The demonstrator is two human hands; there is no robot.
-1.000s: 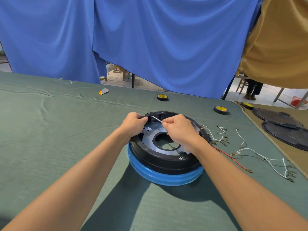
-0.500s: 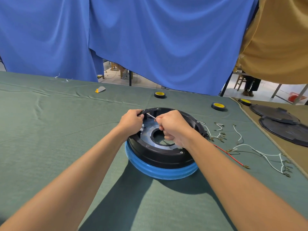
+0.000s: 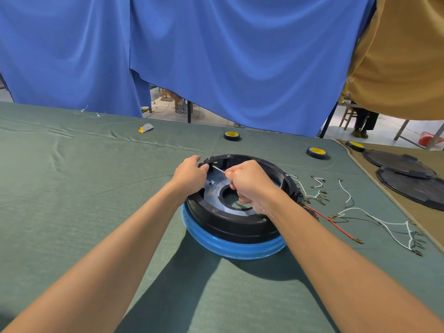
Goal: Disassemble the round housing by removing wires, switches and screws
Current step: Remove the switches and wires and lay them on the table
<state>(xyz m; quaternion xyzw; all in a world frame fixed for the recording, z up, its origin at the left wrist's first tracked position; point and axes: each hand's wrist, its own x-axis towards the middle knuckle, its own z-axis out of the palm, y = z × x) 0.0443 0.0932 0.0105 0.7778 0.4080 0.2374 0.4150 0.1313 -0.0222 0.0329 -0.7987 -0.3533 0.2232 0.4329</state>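
**Both hands at the housing's far rim**

The housing [image 3: 237,227], a round black shell, is sitting open side up on a blue ring [image 3: 230,249] near the middle of the desk [image 3: 72,200]. A grey metal plate [image 3: 215,188] is showing inside it, around a central hole. The left hand [image 3: 189,174] is curling its fingers over the far left rim, its grip closing on the housing's edge. The right hand [image 3: 252,186] is hovering over the plate as a fist, its grip wrapping tightly round a tool [image 3: 218,169]. The tool's handle is hiding inside the fingers. Only the thin metal shaft is showing, slanting up and left to the rim just beside the left thumb. What its tip is meeting cannot be told.

Just right of the housing, loose white wires [image 3: 348,193] with small terminals are lying on the green cloth. A red wire [image 3: 335,224] is running away from the housing's right side. Three black-and-yellow tape rolls [image 3: 231,135] are lying well behind, toward the far edge. A small yellow-and-grey piece [image 3: 145,128] is lying far back on the left. Two black lids [image 3: 413,186] are overlapping on a tan cover at the right edge. A blue curtain [image 3: 216,56] is hanging behind the desk.
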